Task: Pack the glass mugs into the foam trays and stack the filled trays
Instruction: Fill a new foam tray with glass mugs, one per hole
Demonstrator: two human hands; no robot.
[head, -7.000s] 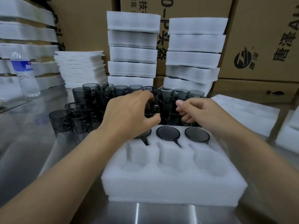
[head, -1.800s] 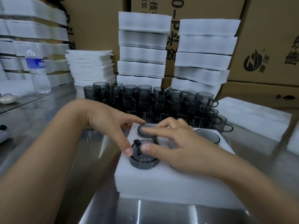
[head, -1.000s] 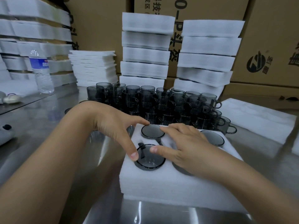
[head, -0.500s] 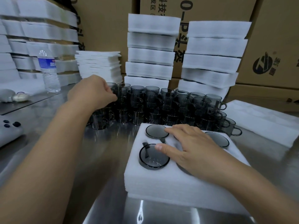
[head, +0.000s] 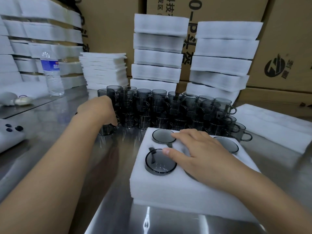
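Packed mugs (head: 160, 162) sit upside down in the pockets of a white foam tray (head: 168, 188) on the steel counter (head: 50, 132). The right grip (head: 202, 154) lies flat across them, fingers spread, thumb on the near-left mug. Just beyond the tray, the left grip (head: 98, 110) curls over a loose mug (head: 105, 130) at the near-left edge of the standing cluster of mugs (head: 168, 107), with stacked foam trays (head: 157, 56) and cardboard cartons (head: 287, 48) behind.

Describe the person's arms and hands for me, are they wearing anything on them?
Both forearms are bare, with no sleeves in view. The left hand and the right hand are ungloved, and no ring or watch shows. A small dark spot at the left wrist may be a thin band; too little shows to tell.
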